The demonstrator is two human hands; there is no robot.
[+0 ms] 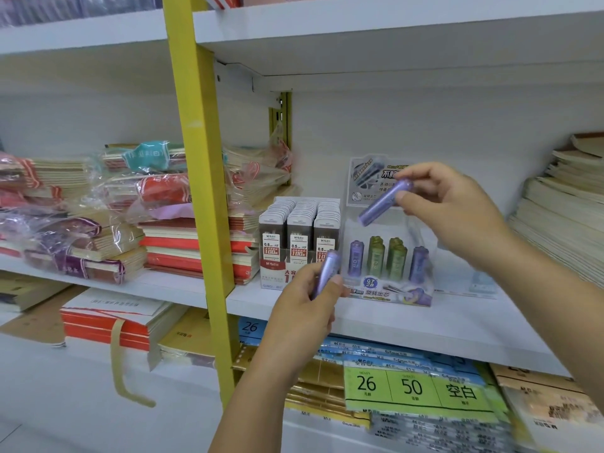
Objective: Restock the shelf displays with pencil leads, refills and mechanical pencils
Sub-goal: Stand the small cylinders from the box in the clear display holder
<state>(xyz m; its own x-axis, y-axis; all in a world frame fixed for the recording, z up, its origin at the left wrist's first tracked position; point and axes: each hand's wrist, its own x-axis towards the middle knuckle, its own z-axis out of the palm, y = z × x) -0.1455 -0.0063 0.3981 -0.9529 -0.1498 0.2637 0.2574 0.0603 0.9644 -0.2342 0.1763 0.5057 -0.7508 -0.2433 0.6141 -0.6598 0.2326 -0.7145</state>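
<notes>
We are mid-refill. Our right hand (447, 204) pinches a purple lead tube (385, 202), tilted, above the clear display box (389, 289) near the shelf's (359, 318) front edge, and our left hand (307, 299) grips a second tube (325, 273) just in front. Next, we judge, comes standing the first upright in a gap among the standing tubes. The box top looks open, but the lead-case box (299, 243) crowds its left side.

A stationery shop: shelves (359, 317) stacked with notebooks (196, 253), lead displays (299, 243).
</notes>
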